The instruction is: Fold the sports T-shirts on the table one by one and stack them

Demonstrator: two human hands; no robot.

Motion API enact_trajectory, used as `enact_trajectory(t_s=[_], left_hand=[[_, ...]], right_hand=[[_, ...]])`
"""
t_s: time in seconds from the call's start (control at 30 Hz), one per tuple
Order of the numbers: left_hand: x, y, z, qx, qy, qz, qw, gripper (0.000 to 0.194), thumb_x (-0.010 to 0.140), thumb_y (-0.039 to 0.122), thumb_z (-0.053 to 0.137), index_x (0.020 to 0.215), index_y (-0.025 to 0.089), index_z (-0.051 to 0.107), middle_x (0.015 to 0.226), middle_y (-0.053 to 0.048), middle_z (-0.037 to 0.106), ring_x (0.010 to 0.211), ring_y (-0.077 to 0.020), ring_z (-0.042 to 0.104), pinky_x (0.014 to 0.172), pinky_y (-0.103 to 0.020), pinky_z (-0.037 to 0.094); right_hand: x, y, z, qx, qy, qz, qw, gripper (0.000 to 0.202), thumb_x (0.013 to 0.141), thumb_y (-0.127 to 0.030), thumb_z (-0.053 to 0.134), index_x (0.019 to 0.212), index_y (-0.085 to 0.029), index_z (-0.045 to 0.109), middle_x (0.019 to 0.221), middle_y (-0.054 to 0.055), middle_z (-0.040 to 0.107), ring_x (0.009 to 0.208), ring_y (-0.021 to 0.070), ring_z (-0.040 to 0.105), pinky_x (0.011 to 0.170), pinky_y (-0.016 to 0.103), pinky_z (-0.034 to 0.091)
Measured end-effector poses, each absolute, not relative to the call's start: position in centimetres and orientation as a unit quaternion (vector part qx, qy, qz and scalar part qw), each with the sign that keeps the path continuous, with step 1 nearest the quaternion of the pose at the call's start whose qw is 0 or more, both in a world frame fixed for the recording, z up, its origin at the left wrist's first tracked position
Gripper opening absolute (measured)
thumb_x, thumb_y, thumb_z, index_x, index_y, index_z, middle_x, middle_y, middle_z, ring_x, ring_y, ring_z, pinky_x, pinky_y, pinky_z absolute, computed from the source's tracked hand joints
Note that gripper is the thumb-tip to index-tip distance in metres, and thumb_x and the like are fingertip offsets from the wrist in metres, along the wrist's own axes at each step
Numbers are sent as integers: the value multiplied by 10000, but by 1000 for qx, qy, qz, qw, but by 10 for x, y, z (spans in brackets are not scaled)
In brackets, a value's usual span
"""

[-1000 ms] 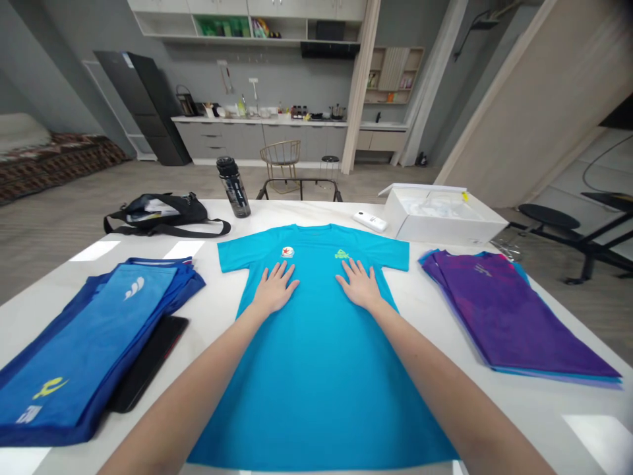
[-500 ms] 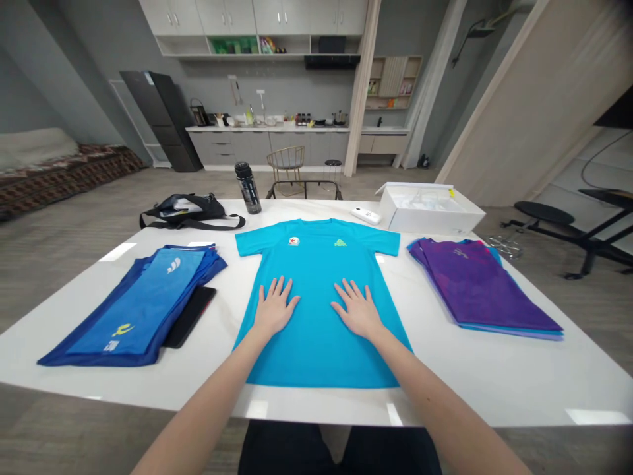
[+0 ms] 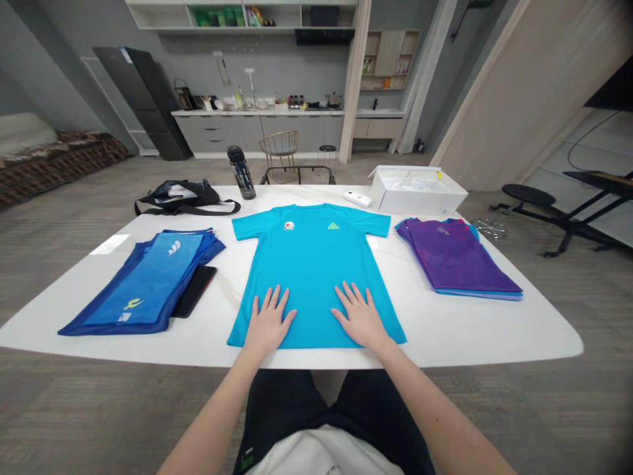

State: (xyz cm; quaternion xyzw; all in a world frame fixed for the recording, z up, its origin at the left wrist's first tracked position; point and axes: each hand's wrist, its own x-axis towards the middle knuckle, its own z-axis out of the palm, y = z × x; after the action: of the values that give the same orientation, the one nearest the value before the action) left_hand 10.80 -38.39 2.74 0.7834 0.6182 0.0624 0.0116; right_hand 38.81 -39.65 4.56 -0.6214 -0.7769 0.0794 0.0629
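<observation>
A turquoise T-shirt (image 3: 316, 264) lies spread flat on the white table (image 3: 475, 330), its collar away from me and its hem near the front edge. My left hand (image 3: 268, 322) rests flat on the lower left of the shirt, fingers spread. On the lower right, my right hand (image 3: 360, 316) lies the same way, holding nothing. Folded blue shirts (image 3: 143, 284) are at the left, partly over a dark flat object (image 3: 194, 291). Folded purple shirts (image 3: 455, 260) lie in a stack at the right.
Along the far side are a black waist bag (image 3: 185, 196), a dark bottle (image 3: 241, 173), a small white device (image 3: 357, 198) and an open white box (image 3: 418, 190). A chair (image 3: 279, 145) stands beyond the table, and a black stool (image 3: 528, 194) at the right.
Both hands have slid down the shirt toward its hem, still flat. The camera view has tilted down, so more of my lap shows.
</observation>
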Motion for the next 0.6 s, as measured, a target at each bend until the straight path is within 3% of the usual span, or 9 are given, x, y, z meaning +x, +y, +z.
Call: enact_trajectory(t_s=[0.27, 0.6], left_hand=[[80, -411, 30, 778, 626, 44, 28, 633, 1011, 610, 270, 1603, 385, 245, 1668, 35, 200, 1556, -259, 181, 1266, -538, 146], [54, -441, 28, 759, 649, 27, 36, 696, 993, 625, 310, 1613, 310, 263, 1681, -21, 173, 1554, -322, 166, 1238, -549, 247]], right_hand=[[418, -431, 45, -631, -770, 88, 48, 672, 1010, -671, 232, 1609, -366, 255, 1673, -21, 177, 1560, 286, 143, 1247, 599, 90], [456, -474, 35, -658, -741, 113, 73, 726, 983, -677, 341, 1603, -301, 309, 1671, 1, 168, 1555, 315, 120, 1255, 560, 200]])
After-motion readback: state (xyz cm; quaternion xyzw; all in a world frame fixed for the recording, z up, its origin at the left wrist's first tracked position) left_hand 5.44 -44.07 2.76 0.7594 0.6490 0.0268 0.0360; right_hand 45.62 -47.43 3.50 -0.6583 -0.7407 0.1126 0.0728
